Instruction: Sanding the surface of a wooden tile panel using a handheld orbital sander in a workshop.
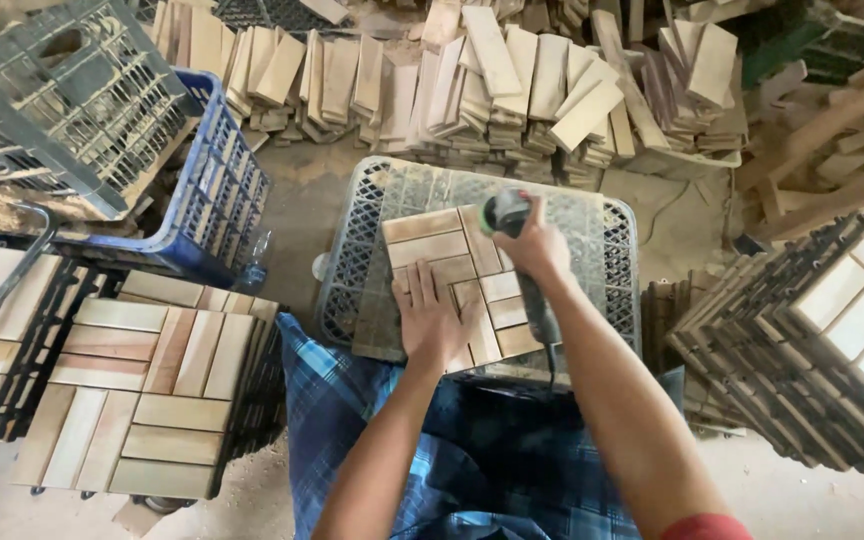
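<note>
A square wooden deck tile [449, 254] made of short slats lies on an upturned grey plastic crate [607, 235] in front of me. My left hand [428, 322] presses flat on the tile's near part, fingers spread. My right hand [532, 245] grips a grey handheld angle grinder [508, 212], its head resting on the tile's far right corner. The tool's body and cord run back under my right forearm.
A stack of finished slat tiles [142, 395] sits at my left, more tiles [832, 330] lean in a row at the right. Blue crate [214, 200] and tilted grey crate [62, 95] stand at left rear. Piles of loose wooden slats [512, 85] line the back. Sawdust covers the floor.
</note>
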